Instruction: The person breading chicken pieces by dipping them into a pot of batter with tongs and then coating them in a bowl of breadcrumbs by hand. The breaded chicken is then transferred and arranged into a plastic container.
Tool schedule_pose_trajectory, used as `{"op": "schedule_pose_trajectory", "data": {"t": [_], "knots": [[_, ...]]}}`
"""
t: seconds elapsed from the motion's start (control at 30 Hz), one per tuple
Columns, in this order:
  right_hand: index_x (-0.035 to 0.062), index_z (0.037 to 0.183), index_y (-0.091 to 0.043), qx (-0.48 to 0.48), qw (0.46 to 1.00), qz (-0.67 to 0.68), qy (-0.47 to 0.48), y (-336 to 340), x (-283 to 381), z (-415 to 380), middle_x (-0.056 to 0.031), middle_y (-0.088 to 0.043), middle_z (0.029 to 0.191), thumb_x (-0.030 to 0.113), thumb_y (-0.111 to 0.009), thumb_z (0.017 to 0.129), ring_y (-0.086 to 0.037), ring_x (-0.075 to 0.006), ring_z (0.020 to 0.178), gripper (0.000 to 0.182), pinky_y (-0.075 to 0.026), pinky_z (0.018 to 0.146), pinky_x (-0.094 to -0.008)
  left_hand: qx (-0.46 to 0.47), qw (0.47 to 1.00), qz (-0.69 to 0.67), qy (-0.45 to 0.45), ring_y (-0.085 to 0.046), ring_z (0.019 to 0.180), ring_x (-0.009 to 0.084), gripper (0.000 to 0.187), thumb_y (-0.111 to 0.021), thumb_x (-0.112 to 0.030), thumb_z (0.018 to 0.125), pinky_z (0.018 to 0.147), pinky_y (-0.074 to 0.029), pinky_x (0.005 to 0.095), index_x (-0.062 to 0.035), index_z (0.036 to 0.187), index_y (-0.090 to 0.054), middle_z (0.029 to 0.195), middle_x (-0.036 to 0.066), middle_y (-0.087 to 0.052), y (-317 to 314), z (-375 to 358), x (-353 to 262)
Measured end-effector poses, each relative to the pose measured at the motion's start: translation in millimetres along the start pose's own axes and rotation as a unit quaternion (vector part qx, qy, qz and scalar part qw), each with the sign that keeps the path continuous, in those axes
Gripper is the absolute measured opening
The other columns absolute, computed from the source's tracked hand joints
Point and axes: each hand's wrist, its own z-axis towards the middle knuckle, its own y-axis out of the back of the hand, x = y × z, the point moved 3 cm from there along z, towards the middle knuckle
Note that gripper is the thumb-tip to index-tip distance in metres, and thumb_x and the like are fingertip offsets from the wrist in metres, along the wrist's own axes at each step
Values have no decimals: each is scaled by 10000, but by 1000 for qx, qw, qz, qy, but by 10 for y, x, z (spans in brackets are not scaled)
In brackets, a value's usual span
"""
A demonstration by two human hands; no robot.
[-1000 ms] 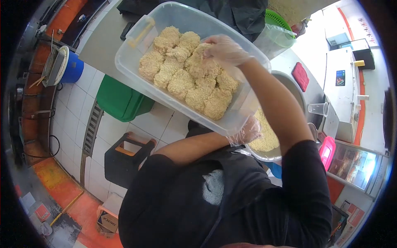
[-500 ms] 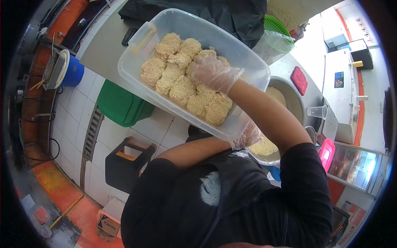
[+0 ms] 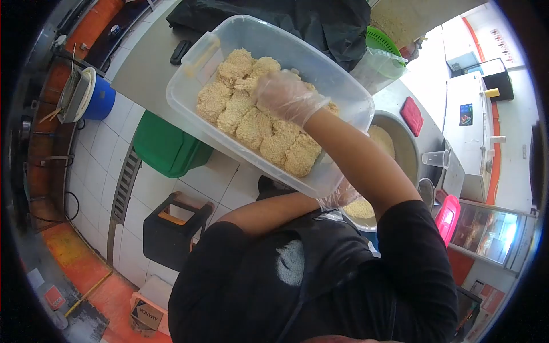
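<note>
A translucent plastic bin (image 3: 191, 117) holds several crumb-coated pieces (image 3: 253, 127), packed side by side. Over the pieces at the bin's middle is my right hand (image 3: 285, 96), in a clear plastic glove. It touches the coating; motion blur and its own back hide the fingertips. Low at the bin's near right corner, my left hand (image 3: 341, 195), also gloved, grips the bin's edge, its fingers partly hidden by the plastic. Just beyond that corner a large metal bowl (image 3: 407, 150) contains pale crumbs (image 3: 359, 209), partly covered by the bin and my right forearm.
The bin overhangs the front of a metal table (image 3: 150, 60). Black plastic sheeting (image 3: 320, 26) and a green basket (image 3: 382, 41) lie behind it. A red cloth (image 3: 412, 116) and clear cup (image 3: 436, 158) are at right. Below are a green-lidded container (image 3: 166, 143) and black stool (image 3: 166, 237).
My right hand has shifted slightly left and down over the coated pieces, with its back turned more toward the camera. The bin has moved very slightly. My left hand stays at the corner.
</note>
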Motion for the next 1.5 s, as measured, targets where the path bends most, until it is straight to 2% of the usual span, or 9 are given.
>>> {"op": "schedule_pose_trajectory", "data": {"t": [0.27,0.5,0.63,0.8,0.87,1.0,1.27,1.43,1.5], "knots": [[88,1104,-738,92,913,92,-387,83,-564,-286,-208,-740,1097,212,-709,880,-711,-397,1054,258,-565,913,-484,-44,996,69,-29,-613,1240,288,346,-582,-238,1016,1049,-474,443,-67,1306,-662,1306,146,-674,-557,107,314],[96,1131,-731,-100,904,176,-375,94,-536,-352,-174,-749,1115,194,-690,894,-707,-376,1084,259,-556,949,-471,-44,988,104,-102,-609,1259,287,351,-561,-231,1028,1055,-471,449,-69,1325,-655,1322,148,-673,-302,28,166],[94,1220,-706,82,949,94,-289,129,-342,-293,-180,-723,1210,117,-582,939,-698,-368,1123,308,-549,982,-462,60,998,13,18,-612,1259,291,360,-563,-232,1026,1043,-480,464,-75,1338,-647,1325,149,-672,495,99,-488],[97,1330,-661,82,932,142,-323,-30,-457,-534,-179,-667,1346,110,-521,986,-693,-340,1163,371,-548,998,-449,-64,964,198,-166,-683,1078,330,336,-581,-289,1017,917,-527,484,-23,1182,-704,1107,178,-726,373,-37,-348],[121,1295,-665,-158,947,162,-228,867,-240,-982,-131,-761,1025,59,-542,959,-742,-320,930,364,-579,877,-439,43,968,235,-75,-689,1016,342,335,-573,-315,1018,889,-526,488,-22,1089,-718,1016,180,-722,573,65,-675],[88,1053,-760,-145,886,220,-382,1248,-420,-2374,-134,-738,822,246,-680,947,-714,-297,751,207,-556,708,-421,80,954,282,-67,-703,852,345,413,-545,-384,1022,798,-531,488,-52,851,-725,829,156,-699,569,118,-694],[49,1222,-712,-27,837,-34,-545,837,-674,-6137,-189,-742,1122,254,-632,930,-701,-370,1081,366,-548,938,-445,39,890,417,-179,-701,952,286,140,-619,-226,920,771,-544,474,-169,954,-742,1033,82,-721,400,396,-525],[17,1504,-471,341,609,117,-706,1175,-115,-6729,-210,-705,1264,473,-911,568,-662,-335,1231,1130,-492,1086,-450,97,855,495,-125,-635,1183,390,369,-641,-338,984,999,-486,524,-61,1221,-698,1349,195,-649,327,758,571],[20,1459,-486,293,646,30,-704,812,81,-6981,-219,-710,1225,297,-752,840,-674,-322,1210,728,-539,1014,-480,53,917,395,-16,-614,1223,413,425,-654,-374,977,1027,-475,518,-57,1258,-680,1366,228,-632,301,1061,693]]}}
